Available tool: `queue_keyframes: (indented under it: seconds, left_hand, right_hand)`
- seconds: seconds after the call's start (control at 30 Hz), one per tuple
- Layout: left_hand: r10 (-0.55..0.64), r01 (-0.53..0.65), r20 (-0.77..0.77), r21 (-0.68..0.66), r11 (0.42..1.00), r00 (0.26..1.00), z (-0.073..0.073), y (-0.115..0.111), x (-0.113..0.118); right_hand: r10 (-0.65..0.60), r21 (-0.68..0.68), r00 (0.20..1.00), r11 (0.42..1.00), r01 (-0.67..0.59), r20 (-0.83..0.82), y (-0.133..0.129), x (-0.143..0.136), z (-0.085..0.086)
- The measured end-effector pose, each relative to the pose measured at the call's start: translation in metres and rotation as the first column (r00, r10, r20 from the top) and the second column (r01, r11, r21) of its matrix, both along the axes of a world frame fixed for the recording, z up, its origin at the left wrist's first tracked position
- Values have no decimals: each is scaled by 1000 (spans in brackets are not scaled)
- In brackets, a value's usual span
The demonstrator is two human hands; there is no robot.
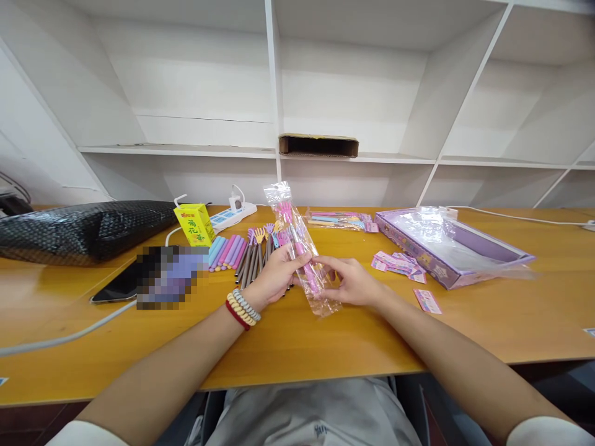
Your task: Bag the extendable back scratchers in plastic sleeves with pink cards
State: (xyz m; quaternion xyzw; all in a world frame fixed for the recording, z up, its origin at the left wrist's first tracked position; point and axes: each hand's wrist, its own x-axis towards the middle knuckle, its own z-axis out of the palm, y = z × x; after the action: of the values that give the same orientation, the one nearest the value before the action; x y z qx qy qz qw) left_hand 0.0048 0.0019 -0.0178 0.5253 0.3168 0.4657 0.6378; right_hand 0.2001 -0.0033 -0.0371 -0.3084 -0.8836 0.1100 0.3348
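A clear plastic bag (320, 306) with a pink hand-shaped stick inside is held up at the middle, tilted with its top to the left. My left hand (275, 272) is closed around its left side, thumb on the front. On the right side, my right hand (351, 282) pinches the lower part of the bag between thumb and fingers. Behind my left hand lie several grey rods (248, 263) with coloured hand-shaped ends. Beside them is a row of pastel tubes (227, 253) in blue, pink and purple.
Bagged sticks (339, 220) lie at the back, near a purple box (446, 272) with plastic in it. Pink cards (397, 263) are at right. A yellow drink carton (195, 224), power strip (232, 215), phone (121, 279) and black package (88, 229) stand at left.
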Motion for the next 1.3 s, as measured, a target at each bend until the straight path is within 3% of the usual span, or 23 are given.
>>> queue_keyframes:
  seconds: [0.17,0.33,0.53,0.77,0.87,1.03,1.3]
  left_hand:
    - [87,-86,28,-5,996,996,3,11,-11]
    - [139,-138,19,-51,989,990,5,15,-15]
    - [160,-160,-9,36,987,987,5,9,-8]
    - [157,-154,-24,80,985,987,4,4,-3]
    - [154,-153,-4,87,984,988,3,5,-2]
    - [125,-126,28,79,989,992,4,4,-2]
    - [-3,11,-54,156,988,999,3,-6,3]
  right_hand:
    - [136,-160,988,979,-124,67,-3,2,8]
    - [142,-68,983,989,-135,119,-1,0,8]
    - [192,-68,981,980,-190,39,1,-1,7]
    - [60,-73,974,994,-78,-219,-1,-6,7]
    - [-49,-173,955,985,-2,-292,1,-9,4]
    - [-132,-401,943,916,-1,-305,5,-13,-5]
    - [-244,-290,908,946,146,-341,6,-14,-6]
